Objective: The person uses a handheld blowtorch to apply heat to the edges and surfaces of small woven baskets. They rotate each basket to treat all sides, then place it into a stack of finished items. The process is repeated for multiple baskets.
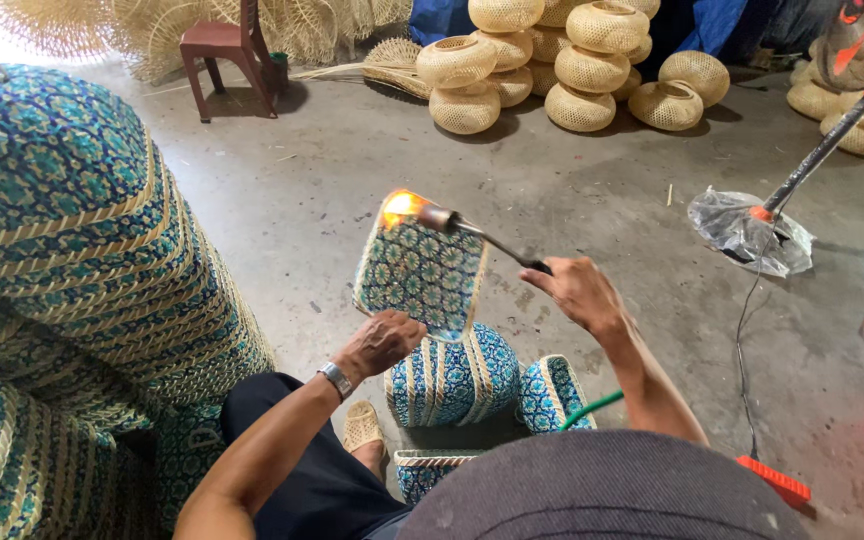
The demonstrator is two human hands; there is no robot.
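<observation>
Your left hand (382,341) clamps the blue-patterned woven square basket (420,275) at its bottom edge, fingers clear of flame; your right hand (577,292) grips the metal gas torch (472,232), flame on its top corner.

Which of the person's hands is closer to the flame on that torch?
Left. The left hand holds the blue patterned basket by its lower edge, below the flame licking its top corner. The right hand holds the torch at its handle end, farther off to the side.
</observation>
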